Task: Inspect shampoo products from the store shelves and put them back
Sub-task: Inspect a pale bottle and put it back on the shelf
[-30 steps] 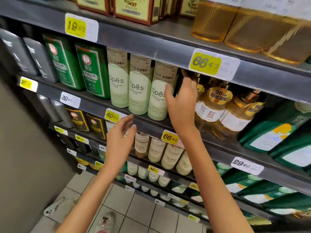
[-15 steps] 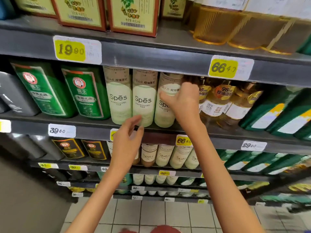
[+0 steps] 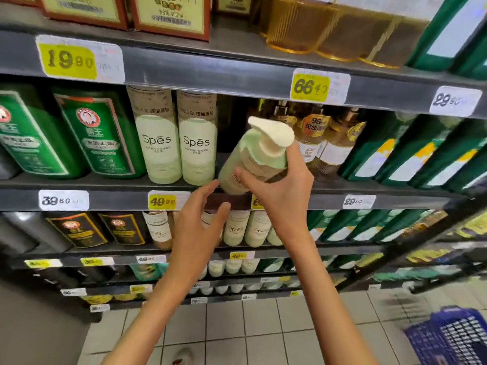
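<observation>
My right hand point(image 3: 280, 188) grips a pale green Spes shampoo bottle point(image 3: 247, 164) with a cream pump top, tilted toward me in front of the middle shelf point(image 3: 118, 200). Its pump head points up and to the right. My left hand point(image 3: 197, 219) is raised just below the bottle with its fingers spread and relaxed, fingertips close to the bottle's base, holding nothing. Two more upright Spes bottles point(image 3: 179, 138) stand on the shelf to the left of a dark gap.
Green shampoo bottles point(image 3: 87, 133) stand at the left, amber pump bottles point(image 3: 321, 138) and green packs point(image 3: 411, 151) at the right. Lower shelves hold more Spes bottles point(image 3: 245, 229). A blue basket point(image 3: 453, 338) sits on the tiled floor at the lower right.
My right hand has pulled the third Spes bottle off the shelf and tilted it toward me. My left hand has risen toward the bottle's base.
</observation>
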Tool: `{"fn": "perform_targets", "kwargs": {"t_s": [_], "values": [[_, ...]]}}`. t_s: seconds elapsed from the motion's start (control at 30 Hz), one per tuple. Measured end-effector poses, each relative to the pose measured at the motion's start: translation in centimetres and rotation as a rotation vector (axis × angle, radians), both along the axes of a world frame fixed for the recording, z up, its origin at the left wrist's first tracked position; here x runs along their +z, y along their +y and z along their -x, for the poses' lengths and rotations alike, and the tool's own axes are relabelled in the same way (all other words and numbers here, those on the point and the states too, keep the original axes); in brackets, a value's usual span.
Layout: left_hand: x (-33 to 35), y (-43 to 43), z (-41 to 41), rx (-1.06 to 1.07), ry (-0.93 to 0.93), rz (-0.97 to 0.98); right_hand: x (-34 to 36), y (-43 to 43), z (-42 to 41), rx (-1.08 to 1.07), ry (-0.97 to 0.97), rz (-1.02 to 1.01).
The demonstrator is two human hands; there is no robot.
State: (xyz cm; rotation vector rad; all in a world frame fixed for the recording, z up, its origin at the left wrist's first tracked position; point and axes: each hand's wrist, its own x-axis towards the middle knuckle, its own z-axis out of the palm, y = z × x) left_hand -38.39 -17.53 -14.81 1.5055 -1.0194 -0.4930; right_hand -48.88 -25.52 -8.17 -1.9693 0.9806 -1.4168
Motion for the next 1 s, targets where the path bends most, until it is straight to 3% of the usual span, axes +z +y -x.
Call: {"fn": "perform_targets", "kwargs": {"t_s": [0.1,0.2,0.27,0.4,0.5,0.6,0.77,0.87,1.0], "values": [[0.8,1.0,2.5,-0.022,-0.003,-0.065,2.0,0.6,1.8,0.110,-0.070,-0.055],[0.2,2.3,6.0,-0.026,0.134,-0.153,1.4,0.8,3.3,0.310,-0.162,-0.362],[-1.2,3.4,8.4,0.023,0.170,-0.189,-0.7,1.1,4.2,0.315,-0.187,-0.525],[-3.6,5.1,11.3,0.054,0.191,-0.225,-4.4,2.1,5.9,0.316,-0.147,-0.761],[-3.3,5.3,11.2,0.036,0.214,-0.271,-5.2,1.0,7.3,0.440,-0.081,-0.826],[-1.8,5.6,10.2,-0.065,0.352,-0.226,-4.9,-0.8,8.5,0.658,-0.187,-0.913],[0.5,6.8,10.2,-0.513,0.723,-0.122,-5.6,0.1,8.8,1.100,-0.559,-1.225],[0.1,6.5,10.3,-0.539,0.670,-0.188,-5.3,0.9,8.7,1.180,-0.636,-1.180],[-0.2,6.1,10.1,-0.373,0.341,-0.310,-5.0,0.6,9.3,0.896,-0.452,-0.998]]}}
